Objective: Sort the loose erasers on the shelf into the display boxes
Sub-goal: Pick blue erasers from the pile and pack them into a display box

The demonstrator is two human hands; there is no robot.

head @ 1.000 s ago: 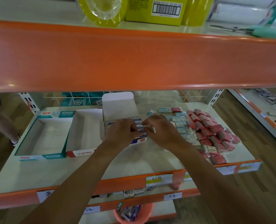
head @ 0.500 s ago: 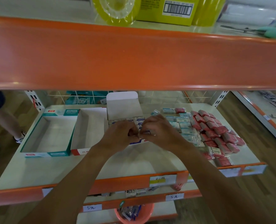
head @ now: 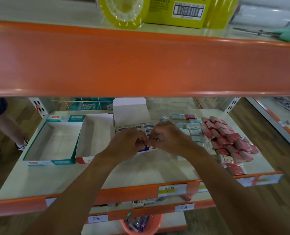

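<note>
White-blue display box (head: 130, 114), centre, lid up | left hand (head: 125, 145): fingers curled, grasp cannot be told | right hand (head: 169, 138): pinches eraser (head: 156, 138) | red erasers (head: 229, 138): loose, right

The light was soft and even. The broad orange metal shelf edge (head: 140, 61) showed faint glare along its lower lip; the pale cream shelf board (head: 56, 180) beneath sat dimmer. Wide-angle bowing bent the edges; corners blurred.
</note>
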